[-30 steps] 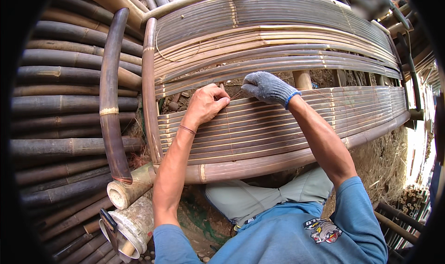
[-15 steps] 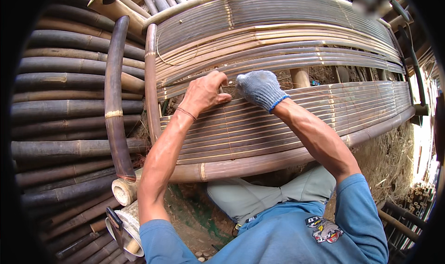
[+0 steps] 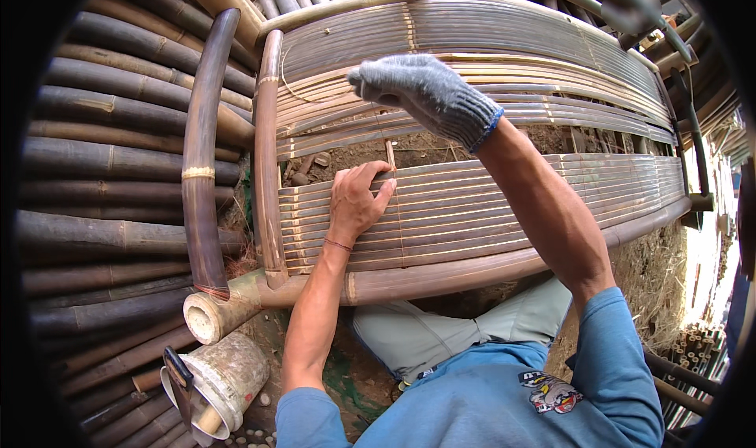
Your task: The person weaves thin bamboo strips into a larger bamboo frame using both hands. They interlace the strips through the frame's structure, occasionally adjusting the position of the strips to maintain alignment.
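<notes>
Dark, narrow bamboo slats (image 3: 472, 212) lie side by side in a bamboo frame, crossed by a thin cord (image 3: 398, 220). My bare left hand (image 3: 361, 200) rests on the near slats, its thumb and forefinger closed at their far edge where the cord crosses. A small bamboo piece (image 3: 389, 153) sticks out beyond that edge. My right hand (image 3: 425, 94), in a grey knitted glove with a blue cuff, is raised above the gap and the far slats. Its fingers are pinched together; a fine strand of cord appears to run down from it toward the left hand.
Loose, paler bamboo strips (image 3: 504, 74) span the frame's middle. A thick bamboo rail (image 3: 425, 279) runs along the near side, and a curved bamboo post (image 3: 206, 157) stands at left. A dirty white bucket (image 3: 240, 369) with a dark-handled tool (image 3: 178, 369) sits lower left, near stacked bamboo poles (image 3: 102, 161).
My right hand has risen up and to the left, away from the slats' edge. My left hand has shifted down and right, onto the near slats. The view has moved slightly.
</notes>
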`<state>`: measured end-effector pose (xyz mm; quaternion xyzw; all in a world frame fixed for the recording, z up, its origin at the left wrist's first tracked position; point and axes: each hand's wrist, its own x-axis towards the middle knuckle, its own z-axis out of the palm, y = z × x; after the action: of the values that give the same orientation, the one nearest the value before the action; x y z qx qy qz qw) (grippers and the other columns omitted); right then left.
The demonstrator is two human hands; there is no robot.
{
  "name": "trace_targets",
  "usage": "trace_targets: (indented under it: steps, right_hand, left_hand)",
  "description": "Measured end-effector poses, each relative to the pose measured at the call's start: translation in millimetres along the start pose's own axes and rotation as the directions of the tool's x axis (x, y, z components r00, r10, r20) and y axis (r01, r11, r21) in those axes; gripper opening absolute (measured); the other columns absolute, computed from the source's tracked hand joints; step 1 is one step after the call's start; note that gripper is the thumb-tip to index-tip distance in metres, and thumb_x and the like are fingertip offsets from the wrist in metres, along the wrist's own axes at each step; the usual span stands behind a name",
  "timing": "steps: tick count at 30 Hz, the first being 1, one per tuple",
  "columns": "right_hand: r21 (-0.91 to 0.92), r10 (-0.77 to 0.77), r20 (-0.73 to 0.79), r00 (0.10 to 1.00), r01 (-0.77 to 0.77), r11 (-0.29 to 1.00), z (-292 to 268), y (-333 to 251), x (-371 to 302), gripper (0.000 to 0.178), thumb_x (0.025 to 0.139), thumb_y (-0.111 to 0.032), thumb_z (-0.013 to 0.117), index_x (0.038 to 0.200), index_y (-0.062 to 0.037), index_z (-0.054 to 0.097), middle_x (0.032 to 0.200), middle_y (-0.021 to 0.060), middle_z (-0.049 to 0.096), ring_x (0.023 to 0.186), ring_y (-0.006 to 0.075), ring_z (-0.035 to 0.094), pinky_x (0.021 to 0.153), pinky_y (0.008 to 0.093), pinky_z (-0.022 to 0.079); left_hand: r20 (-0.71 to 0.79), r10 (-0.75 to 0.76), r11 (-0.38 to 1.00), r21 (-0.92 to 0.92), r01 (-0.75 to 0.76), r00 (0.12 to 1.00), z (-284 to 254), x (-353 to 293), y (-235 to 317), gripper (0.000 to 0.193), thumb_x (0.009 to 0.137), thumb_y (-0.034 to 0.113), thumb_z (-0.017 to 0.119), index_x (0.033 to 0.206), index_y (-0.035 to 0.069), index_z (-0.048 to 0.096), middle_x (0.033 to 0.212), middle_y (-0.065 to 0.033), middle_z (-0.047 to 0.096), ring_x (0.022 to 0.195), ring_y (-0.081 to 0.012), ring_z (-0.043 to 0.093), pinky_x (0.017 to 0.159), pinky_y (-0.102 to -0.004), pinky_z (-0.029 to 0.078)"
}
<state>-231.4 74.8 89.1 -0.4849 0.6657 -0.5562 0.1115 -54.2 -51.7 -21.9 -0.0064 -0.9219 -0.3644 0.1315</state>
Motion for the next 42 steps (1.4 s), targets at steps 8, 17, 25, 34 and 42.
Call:
trace_targets:
  steps: [8, 17, 25, 34, 42]
  right_hand:
    - [-0.941, 0.394, 0.269, 0.879, 0.152, 0.303, -37, -56, -25, 0.033, 0.100, -0.032, 0.059, 0.085, -0.0065, 0.073, 0.069, 0.0096, 0.069, 0.054, 0.0182, 0.063, 0.056, 0.0341, 0.056]
    - [-0.477, 0.197, 0.231, 0.953, -0.065, 0.876, 98, -74, -112, 0.033, 0.098, -0.020, 0.051, 0.074, 0.0018, 0.046, 0.063, 0.0187, 0.050, 0.054, 0.0323, 0.049, 0.055, 0.0463, 0.043]
    - [-0.220, 0.733, 0.129, 0.668, -0.701, 0.678, 7, -73, -191, 0.041, 0.098, -0.028, 0.050, 0.067, -0.0015, 0.048, 0.057, 0.0055, 0.043, 0.054, 0.0151, 0.043, 0.051, 0.0350, 0.038]
    - [-0.572, 0.421, -0.079, 0.904, -0.387, 0.724, -50, -33, -147, 0.045, 0.099, -0.031, 0.056, 0.069, 0.0013, 0.060, 0.056, 0.0136, 0.054, 0.052, 0.0219, 0.053, 0.058, 0.0428, 0.047]
    - [-0.648, 0.401, 0.162, 0.902, -0.209, 0.733, -18, -51, -9, 0.041, 0.098, -0.032, 0.055, 0.079, 0.0003, 0.072, 0.062, 0.0150, 0.063, 0.054, 0.0255, 0.059, 0.061, 0.0436, 0.051]
  left_hand:
    - [-0.053, 0.075, 0.997, 0.040, -0.073, 0.996, 2, -3, -1, 0.025, 0.085, 0.027, 0.071, 0.105, 0.013, 0.071, 0.100, -0.0044, 0.073, 0.095, -0.0234, 0.067, 0.092, -0.0382, 0.044]
    - [-0.098, 0.098, 0.995, 0.030, -0.096, 0.990, 5, -2, -6, 0.026, 0.082, 0.026, 0.071, 0.103, 0.011, 0.072, 0.099, -0.0057, 0.073, 0.094, -0.0234, 0.067, 0.092, -0.0394, 0.044]
    - [-0.064, 0.047, 0.999, -0.013, -0.048, 0.997, -2, -12, -8, 0.027, 0.082, 0.024, 0.073, 0.105, 0.012, 0.072, 0.103, -0.0044, 0.072, 0.099, -0.0250, 0.067, 0.094, -0.0410, 0.045]
    - [0.162, 0.065, 0.990, -0.138, -0.042, 0.985, -8, 20, -13, 0.029, 0.085, 0.018, 0.067, 0.113, 0.016, 0.073, 0.101, -0.0071, 0.062, 0.096, -0.0277, 0.061, 0.088, -0.0384, 0.051]
    - [0.587, -0.043, 0.925, -0.281, 0.254, 0.808, -27, 61, -18, 0.027, 0.087, 0.014, 0.062, 0.109, 0.012, 0.077, 0.092, -0.0071, 0.060, 0.086, -0.0202, 0.060, 0.080, -0.0330, 0.050]
